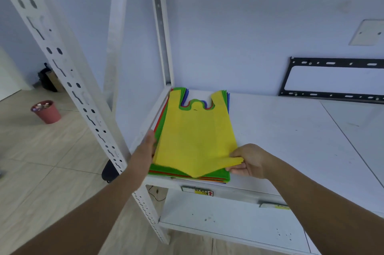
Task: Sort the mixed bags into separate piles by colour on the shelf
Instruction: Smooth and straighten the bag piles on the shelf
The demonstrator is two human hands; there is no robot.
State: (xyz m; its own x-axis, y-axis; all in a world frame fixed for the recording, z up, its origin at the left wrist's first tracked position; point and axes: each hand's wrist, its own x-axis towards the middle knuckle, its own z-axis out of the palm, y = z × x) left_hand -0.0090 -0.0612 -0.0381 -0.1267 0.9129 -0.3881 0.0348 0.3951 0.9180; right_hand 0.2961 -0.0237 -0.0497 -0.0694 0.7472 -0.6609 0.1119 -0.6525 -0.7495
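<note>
We are pinching the yellow bag at its corner with our right hand, flat left hand steadying the stack; it is seeming light, limp.

Left hand and right hand both bare. Left forearm bare from wrist to bottom frame edge, left of the shelf, and slightly blurred low down. Right forearm bare too, wrist to right frame edge, in front of the shelf. Wrists bare. Right hand's knuckles show; nails too small to tell.
</note>
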